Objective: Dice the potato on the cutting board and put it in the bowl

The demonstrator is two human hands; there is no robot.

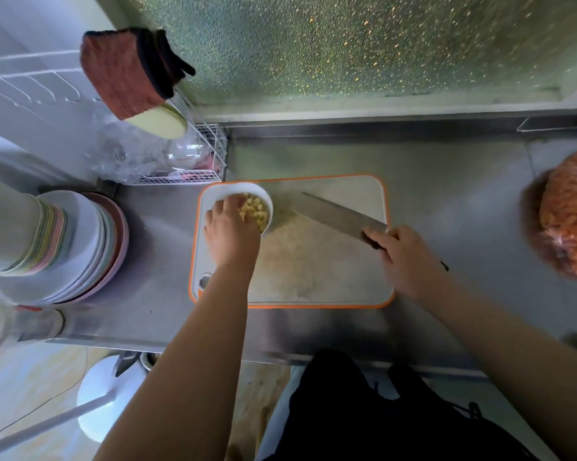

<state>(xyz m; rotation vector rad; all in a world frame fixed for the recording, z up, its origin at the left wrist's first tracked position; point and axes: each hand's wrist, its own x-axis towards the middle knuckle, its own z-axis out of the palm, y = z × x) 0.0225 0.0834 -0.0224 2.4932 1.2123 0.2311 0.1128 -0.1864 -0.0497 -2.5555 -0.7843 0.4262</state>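
The left hand (229, 227) reached into the white bowl (260, 194) of potato bits (255, 209) at the cutting board's (347, 191) far left corner, its fingers too hidden to tell, while the right hand (403, 257) wrapped its fingers tight around the knife (330, 212).

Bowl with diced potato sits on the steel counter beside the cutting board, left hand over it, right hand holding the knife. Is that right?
Not quite. The head view shows the bowl standing on the cutting board itself, at its far left corner, not on the counter. The rest holds: diced potato is in it, the left hand is over it, and the right hand holds the knife.
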